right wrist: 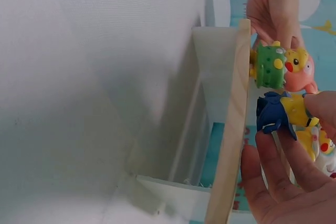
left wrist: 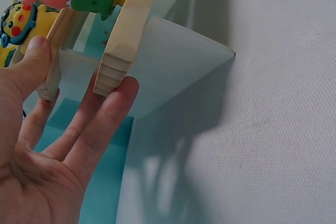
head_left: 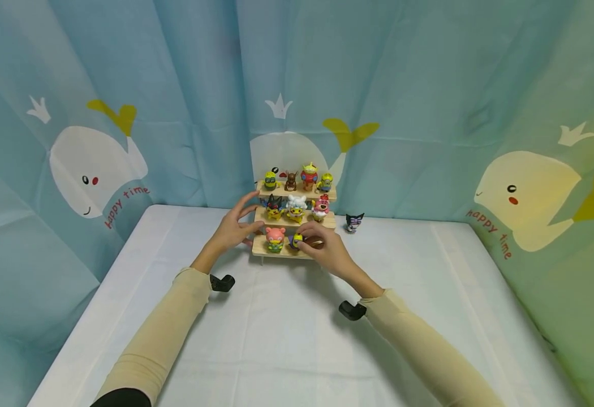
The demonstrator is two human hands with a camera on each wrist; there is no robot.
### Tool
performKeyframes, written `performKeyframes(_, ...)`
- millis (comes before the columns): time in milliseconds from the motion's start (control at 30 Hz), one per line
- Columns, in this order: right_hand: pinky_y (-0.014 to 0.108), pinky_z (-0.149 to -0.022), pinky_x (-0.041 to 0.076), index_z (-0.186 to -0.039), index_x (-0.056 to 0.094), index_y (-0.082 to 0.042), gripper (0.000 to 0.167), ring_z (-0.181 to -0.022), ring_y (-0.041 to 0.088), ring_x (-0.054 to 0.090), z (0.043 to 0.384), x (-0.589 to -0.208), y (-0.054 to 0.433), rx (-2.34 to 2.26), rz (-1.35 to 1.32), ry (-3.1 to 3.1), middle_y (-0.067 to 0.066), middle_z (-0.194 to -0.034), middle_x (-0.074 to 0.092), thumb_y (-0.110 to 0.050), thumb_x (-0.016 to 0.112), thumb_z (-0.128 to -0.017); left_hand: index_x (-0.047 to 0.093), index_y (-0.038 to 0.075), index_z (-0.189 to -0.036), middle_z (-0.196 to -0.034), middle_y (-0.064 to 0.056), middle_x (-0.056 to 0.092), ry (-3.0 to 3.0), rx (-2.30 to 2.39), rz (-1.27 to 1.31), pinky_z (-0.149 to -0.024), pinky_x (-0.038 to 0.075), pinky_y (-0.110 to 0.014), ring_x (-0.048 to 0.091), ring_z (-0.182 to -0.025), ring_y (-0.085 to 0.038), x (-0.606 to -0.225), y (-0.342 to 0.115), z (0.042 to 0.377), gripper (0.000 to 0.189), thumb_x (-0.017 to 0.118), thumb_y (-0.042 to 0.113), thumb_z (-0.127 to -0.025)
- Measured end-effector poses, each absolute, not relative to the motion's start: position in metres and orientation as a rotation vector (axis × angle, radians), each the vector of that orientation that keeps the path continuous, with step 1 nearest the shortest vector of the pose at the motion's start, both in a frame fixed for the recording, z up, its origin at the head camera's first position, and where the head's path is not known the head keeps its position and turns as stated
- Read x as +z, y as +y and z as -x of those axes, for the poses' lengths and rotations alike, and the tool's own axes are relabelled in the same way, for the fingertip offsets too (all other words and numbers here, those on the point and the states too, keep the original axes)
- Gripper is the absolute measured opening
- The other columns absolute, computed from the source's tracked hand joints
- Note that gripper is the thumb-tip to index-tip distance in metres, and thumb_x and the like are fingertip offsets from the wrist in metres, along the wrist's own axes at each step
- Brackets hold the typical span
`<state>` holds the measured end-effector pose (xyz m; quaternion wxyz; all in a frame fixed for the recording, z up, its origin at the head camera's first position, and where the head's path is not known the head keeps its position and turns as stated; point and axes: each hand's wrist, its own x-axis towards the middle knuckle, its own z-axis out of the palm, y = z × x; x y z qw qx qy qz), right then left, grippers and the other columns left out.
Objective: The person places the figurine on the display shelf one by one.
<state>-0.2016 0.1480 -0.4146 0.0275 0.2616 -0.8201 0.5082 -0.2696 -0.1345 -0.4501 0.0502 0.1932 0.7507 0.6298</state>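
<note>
A small wooden tiered display stand [head_left: 322, 223] holds several toy figurines. My left hand [head_left: 235, 227] holds the left end of the stand. In the left wrist view its thumb [left wrist: 35, 59] lies at the middle board while other fingers touch the board ends. My right hand [head_left: 327, 249] pinches a blue and yellow figurine [right wrist: 281, 111] between thumb and fingers at the lowest board [right wrist: 236, 103]. That figurine is upright beside a pink and green figurine [head_left: 275, 239]; I cannot tell whether its base touches the board.
Figurines line the upper boards, among them a red and green one [head_left: 309, 175] and a pink bear-like one [head_left: 321, 207]. A black and white figurine [head_left: 354, 223] stands on the white table [head_left: 429, 271], right of the stand. A blue whale-print curtain [head_left: 419, 85] hangs behind.
</note>
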Motion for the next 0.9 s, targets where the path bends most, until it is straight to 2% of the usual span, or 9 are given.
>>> performKeyframes(133, 0.059, -0.086, 0.058, -0.12, 0.062, 0.011, 0.026, -0.096, 0.047, 0.07, 0.2, -0.414, 0.146, 1.591, -0.813, -2.529, 0.031, -0.111, 0.069, 0.009, 0.068, -0.095, 0.03, 0.048, -0.159, -0.163, -0.02, 0.034, 2.278, 1.926, -0.6, -0.062, 0.056, -0.067, 0.075, -0.088, -0.035, -0.451, -0.135, 0.27, 0.076, 0.07, 0.019, -0.101)
performKeyframes(267, 0.059, -0.087, 0.058, -0.122, 0.064, 0.006, 0.027, -0.097, 0.045, 0.07, 0.203, -0.422, 0.147, 1.572, -0.806, -2.52, 0.029, -0.113, 0.07, 0.005, 0.069, -0.096, 0.03, 0.045, -0.16, -0.163, -0.021, 0.034, 2.272, 1.929, -0.609, -0.062, 0.057, -0.067, 0.074, -0.092, -0.038, -0.45, -0.135, 0.268, 0.076, 0.069, 0.016, -0.101)
performKeyframes(467, 0.055, -0.089, 0.058, -0.122, 0.066, -0.004, 0.028, -0.1, 0.038, 0.071, 0.208, -0.432, 0.149, 1.548, -0.791, -2.524, 0.021, -0.117, 0.072, -0.004, 0.074, -0.096, 0.029, 0.041, -0.161, -0.162, -0.017, 0.038, 2.256, 1.933, -0.611, -0.063, 0.058, -0.064, 0.073, -0.099, -0.038, -0.448, -0.135, 0.268, 0.076, 0.069, 0.017, -0.101)
performKeyframes(700, 0.049, -0.088, 0.059, -0.122, 0.066, -0.01, 0.026, -0.1, 0.033, 0.072, 0.209, -0.433, 0.149, 1.521, -0.784, -2.541, 0.016, -0.117, 0.073, -0.006, 0.073, -0.097, 0.027, 0.039, -0.163, -0.162, -0.011, 0.039, 2.221, 1.944, -0.608, -0.066, 0.054, -0.071, 0.071, -0.101, -0.045, -0.447, -0.135, 0.269, 0.076, 0.067, 0.017, -0.102)
performKeyframes(900, 0.056, -0.09, 0.057, -0.123, 0.063, 0.003, 0.027, -0.103, 0.043, 0.069, 0.189, -0.406, 0.143, 1.565, -0.793, -2.544, 0.027, -0.119, 0.07, 0.003, 0.069, -0.097, 0.025, 0.028, -0.165, -0.162, -0.02, 0.036, 2.191, 1.946, -0.596, -0.069, 0.051, -0.077, 0.07, -0.1, -0.048, -0.428, -0.132, 0.257, 0.076, 0.064, 0.007, -0.102)
